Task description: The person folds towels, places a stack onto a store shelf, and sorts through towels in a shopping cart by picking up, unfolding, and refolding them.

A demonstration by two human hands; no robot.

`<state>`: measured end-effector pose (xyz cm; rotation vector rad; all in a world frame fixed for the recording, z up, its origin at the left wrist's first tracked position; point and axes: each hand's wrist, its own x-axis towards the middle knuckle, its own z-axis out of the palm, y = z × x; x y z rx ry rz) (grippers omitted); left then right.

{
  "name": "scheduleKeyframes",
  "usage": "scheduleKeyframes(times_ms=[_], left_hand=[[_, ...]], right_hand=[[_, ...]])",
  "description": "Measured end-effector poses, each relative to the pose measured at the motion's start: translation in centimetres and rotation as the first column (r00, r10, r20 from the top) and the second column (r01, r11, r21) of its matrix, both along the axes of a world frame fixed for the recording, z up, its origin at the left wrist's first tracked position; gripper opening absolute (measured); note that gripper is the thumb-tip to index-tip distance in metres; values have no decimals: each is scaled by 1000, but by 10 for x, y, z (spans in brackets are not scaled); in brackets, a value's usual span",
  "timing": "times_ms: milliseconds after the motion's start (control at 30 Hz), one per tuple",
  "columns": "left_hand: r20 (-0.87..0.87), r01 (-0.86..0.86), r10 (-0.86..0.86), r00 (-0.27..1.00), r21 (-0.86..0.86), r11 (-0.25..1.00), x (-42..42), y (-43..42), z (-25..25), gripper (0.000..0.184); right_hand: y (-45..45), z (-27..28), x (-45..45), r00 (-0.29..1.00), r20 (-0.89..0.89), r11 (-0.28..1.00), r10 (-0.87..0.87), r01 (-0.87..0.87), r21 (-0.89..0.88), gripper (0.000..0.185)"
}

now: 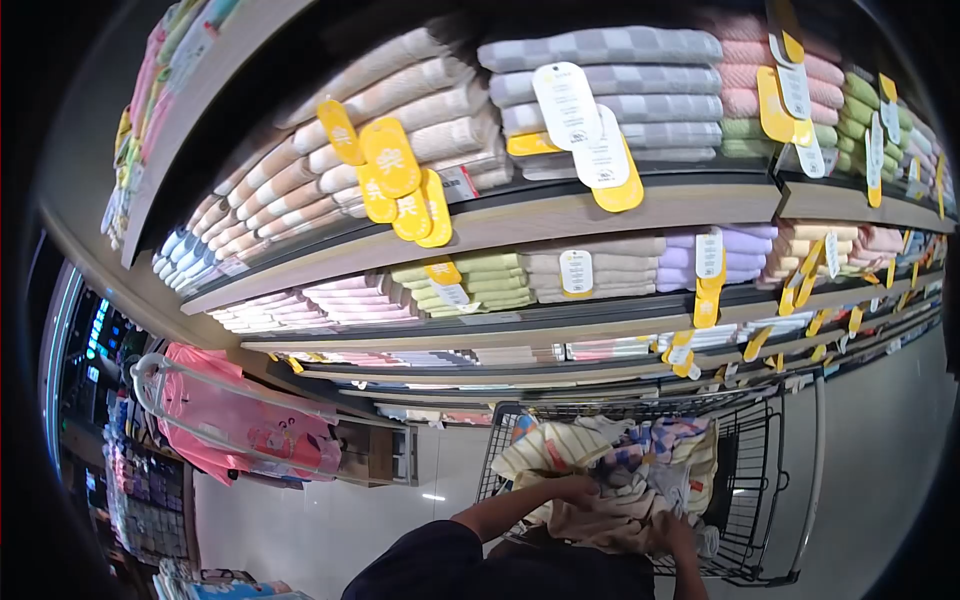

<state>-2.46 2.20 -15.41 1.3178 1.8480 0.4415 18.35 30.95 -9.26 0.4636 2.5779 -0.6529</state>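
Note:
Both hands are over a shopping cart (735, 520) with a pile of rumpled cloth in it. My left hand (577, 490) has its fingers closed on the upper edge of a beige towel (600, 522). On the towel's right side my right hand (677, 530) is closed too, its fingers partly hidden in the folds. Beyond my left hand lies a cream striped towel (545, 450) with a small red label. A blue, pink and white checked cloth (675, 437) is at the far side of the pile.
Shelves ahead hold stacks of folded towels, among them grey checked (600, 50) and lilac (735, 255) ones, with yellow and white hanging tags (392, 160). Pink clothes (240, 415) hang on a white metal rack at the left. Pale floor tiles (330, 530) surround the cart.

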Motion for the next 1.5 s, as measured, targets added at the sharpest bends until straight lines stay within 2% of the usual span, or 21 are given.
scheduleKeyframes(times_ms=[67,200,367,500,567,600,633,667,700,733,767,800,833,933,1033,1133,1200,1233,1333,1400,1500], left_hand=[[-4,7,-7,1000,-106,994,13,7,9,58],[-43,-60,56,998,-97,994,32,10,40,61],[-73,-170,154,985,-368,914,35,21,45,67],[-43,-191,187,981,-326,926,32,18,60,57],[-162,-234,210,964,-144,962,39,9,46,38],[-283,-199,169,944,-82,976,48,-1,-34,26],[-346,-126,84,935,-102,987,50,-1,-26,24],[-391,-152,113,913,-69,986,55,-5,-24,24],[-356,-85,10,934,-195,977,55,-4,-15,27],[-145,-67,37,989,-207,976,54,-7,7,34],[-295,-157,135,946,-53,986,61,-7,38,42],[-323,-199,133,937,-181,963,67,-1,43,40],[-348,-10,-55,936,-182,983,63,4,93,41],[-279,24,-56,959,-116,993,85,-9,71,43],[-483,-54,83,872,74,996,93,-12,47,40],[-381,-119,107,918,-9,993,93,-11,55,37],[-361,-131,199,911,204,970,91,-13,54,33],[-359,-128,195,912,203,971,87,-12,59,33],[-80,-126,141,987,176,976,72,-4,86,31],[89,-57,37,995,243,968,72,3,96,29],[218,-47,21,976,117,992,82,7,103,30]], right_hand=[[16,-8,7,972,193,973,-133,165,-161,62],[29,-41,20,984,153,989,-96,112,-99,62],[29,-75,8,985,103,983,-141,152,-102,57],[25,-43,10,977,-6,975,-211,210,-66,51],[33,-53,17,964,-22,962,-265,262,-75,50],[30,-30,15,961,-12,954,-275,271,-129,55],[24,7,6,961,-93,954,-260,241,-178,57],[27,14,7,937,30,918,-347,347,-191,57],[23,38,5,935,-73,927,-347,330,-181,52],[34,16,13,948,-27,945,-318,315,-81,47],[32,27,13,925,-119,933,-360,355,-62,44],[32,44,11,938,-78,940,-338,340,14,43],[30,45,15,919,-62,921,-390,391,-1,43],[30,48,36,916,-99,919,-388,393,42,43],[32,36,43,914,-30,909,-405,406,99,42],[20,50,32,902,16,898,-430,427,105,39],[4,68,11,898,-411,918,-156,285,274,31],[-1,70,1,898,-409,918,-160,288,274,31],[-14,59,-30,815,-570,965,-102,221,143,31],[-28,31,-49,860,-433,918,-271,96,-385,30],[-57,22,-82,937,-334,915,-97,-48,-400,35]])
